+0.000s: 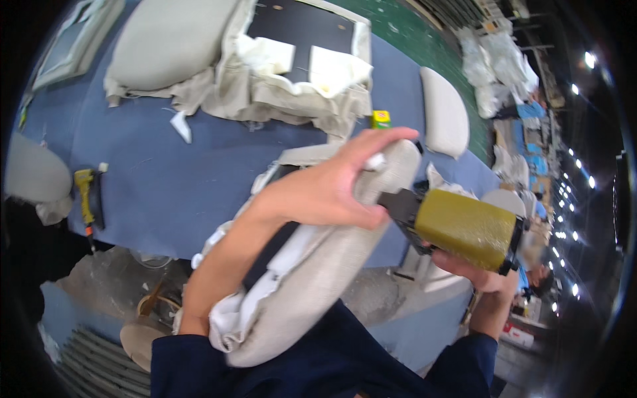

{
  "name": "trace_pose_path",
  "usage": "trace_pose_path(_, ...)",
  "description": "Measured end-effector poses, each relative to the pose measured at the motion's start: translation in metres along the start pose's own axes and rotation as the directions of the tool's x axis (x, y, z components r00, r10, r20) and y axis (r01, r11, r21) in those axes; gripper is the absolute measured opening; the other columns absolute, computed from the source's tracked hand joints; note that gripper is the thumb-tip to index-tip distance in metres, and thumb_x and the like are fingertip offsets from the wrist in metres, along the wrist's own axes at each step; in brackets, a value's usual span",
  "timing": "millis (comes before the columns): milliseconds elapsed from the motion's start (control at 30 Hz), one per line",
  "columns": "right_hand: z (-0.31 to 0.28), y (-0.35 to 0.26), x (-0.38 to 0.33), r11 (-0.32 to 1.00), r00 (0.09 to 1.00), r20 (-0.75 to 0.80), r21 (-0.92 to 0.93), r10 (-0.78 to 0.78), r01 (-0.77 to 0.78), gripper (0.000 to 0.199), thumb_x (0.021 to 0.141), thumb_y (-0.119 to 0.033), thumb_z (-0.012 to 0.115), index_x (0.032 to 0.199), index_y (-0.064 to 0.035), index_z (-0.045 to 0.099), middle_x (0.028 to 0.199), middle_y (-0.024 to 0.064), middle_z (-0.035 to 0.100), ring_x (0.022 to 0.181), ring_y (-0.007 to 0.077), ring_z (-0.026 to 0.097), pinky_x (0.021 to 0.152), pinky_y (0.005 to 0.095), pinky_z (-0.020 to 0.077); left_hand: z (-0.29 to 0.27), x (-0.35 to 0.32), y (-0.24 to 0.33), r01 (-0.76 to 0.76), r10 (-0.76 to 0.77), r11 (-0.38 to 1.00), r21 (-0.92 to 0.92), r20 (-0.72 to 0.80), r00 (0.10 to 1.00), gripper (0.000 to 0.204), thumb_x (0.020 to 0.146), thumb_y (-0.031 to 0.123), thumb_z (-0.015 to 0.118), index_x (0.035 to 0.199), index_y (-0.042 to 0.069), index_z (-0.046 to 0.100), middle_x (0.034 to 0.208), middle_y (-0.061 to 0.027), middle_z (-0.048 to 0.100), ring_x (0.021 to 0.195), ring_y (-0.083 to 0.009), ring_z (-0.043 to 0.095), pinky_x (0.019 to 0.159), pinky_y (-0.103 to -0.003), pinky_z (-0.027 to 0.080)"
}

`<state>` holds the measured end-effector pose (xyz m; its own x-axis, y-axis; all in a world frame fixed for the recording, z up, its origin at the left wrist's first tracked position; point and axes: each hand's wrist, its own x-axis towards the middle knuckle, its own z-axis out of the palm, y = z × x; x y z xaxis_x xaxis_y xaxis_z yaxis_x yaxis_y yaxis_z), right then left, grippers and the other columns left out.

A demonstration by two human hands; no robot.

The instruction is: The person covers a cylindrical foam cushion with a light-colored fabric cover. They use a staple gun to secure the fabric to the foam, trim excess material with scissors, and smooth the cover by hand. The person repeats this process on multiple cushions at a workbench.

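Note:
My left hand (322,192) is closed round the upper end of a beige upholstered cushion (338,255), thumb and fingers apart across its width. The cushion stands tilted against my body, with white and beige fabric folds along its left side. In my right hand (468,268) is a staple gun (464,225) with an olive-yellow housing. Its dark nose points left and sits at the cushion's edge, close to my left thumb. Whether the nose presses on the fabric, I cannot tell. My right fingers are partly hidden beneath the tool.
Blue covering spreads over the worktable (166,219). Further off lie a beige padded panel (169,43), a dark-backed panel (298,36) with loose fabric, and a small green-yellow box (381,119). A yellow tool (85,196) lies at left; another cushion (444,113) rests at right.

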<state>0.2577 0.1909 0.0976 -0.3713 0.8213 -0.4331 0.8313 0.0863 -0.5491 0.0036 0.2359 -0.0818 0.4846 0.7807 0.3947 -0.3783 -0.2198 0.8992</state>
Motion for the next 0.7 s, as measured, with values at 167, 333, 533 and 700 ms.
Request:
trace_pose_path(167,0.000,0.012,0.003,0.987,0.986,0.071,0.035,0.152,-0.155,0.041,0.080,-0.018,0.083,0.116,-0.0043,0.069,0.106,0.0095,0.068,0.095,0.0234,0.060,0.085,0.0391,0.0451,-0.001,-0.003,-0.011,-0.046,0.042,0.981,0.187,0.026,0.999,0.123,0.066,0.024,0.088,0.160,0.007,0.009,0.157,-0.0210,0.024,0.147,-0.0289,0.026,0.120,-0.038,0.023)
trace_pose_path(333,0.020,0.061,-0.020,0.927,0.972,-0.179,0.366,0.152,-0.078,0.039,0.084,-0.023,0.082,0.112,-0.0013,0.065,0.087,0.0053,0.063,0.062,0.0126,0.057,0.056,0.0311,0.0480,0.000,-0.004,0.004,0.051,-0.058,0.989,0.136,0.051,0.997,0.129,0.067,0.035,0.089,0.158,-0.001,0.005,0.157,-0.0247,0.022,0.145,-0.0321,0.029,0.118,-0.038,0.028)
trace_pose_path(533,0.079,0.135,-0.017,0.999,0.832,-0.553,0.010,0.040,-0.041,0.037,0.088,-0.019,0.077,0.114,0.0029,0.065,0.102,0.0142,0.068,0.097,0.0281,0.063,0.086,0.0396,0.0521,0.012,-0.079,0.103,0.151,-0.352,0.620,0.770,0.102,0.930,0.115,0.080,0.048,0.078,0.157,-0.001,0.009,0.145,-0.0283,0.033,0.123,-0.0434,0.051,0.108,-0.047,0.039)
trace_pose_path(700,0.182,0.336,0.030,0.993,0.858,-0.501,0.062,0.115,-0.097,0.048,0.083,-0.019,0.077,0.125,0.0005,0.065,0.110,0.0197,0.071,0.102,0.0333,0.068,0.089,0.0414,0.0531,0.063,-0.144,0.145,0.565,-0.483,0.501,0.656,-0.331,0.811,0.100,0.084,0.050,0.074,0.152,-0.002,0.022,0.137,-0.0230,0.045,0.110,-0.0402,0.058,0.098,-0.049,0.044)
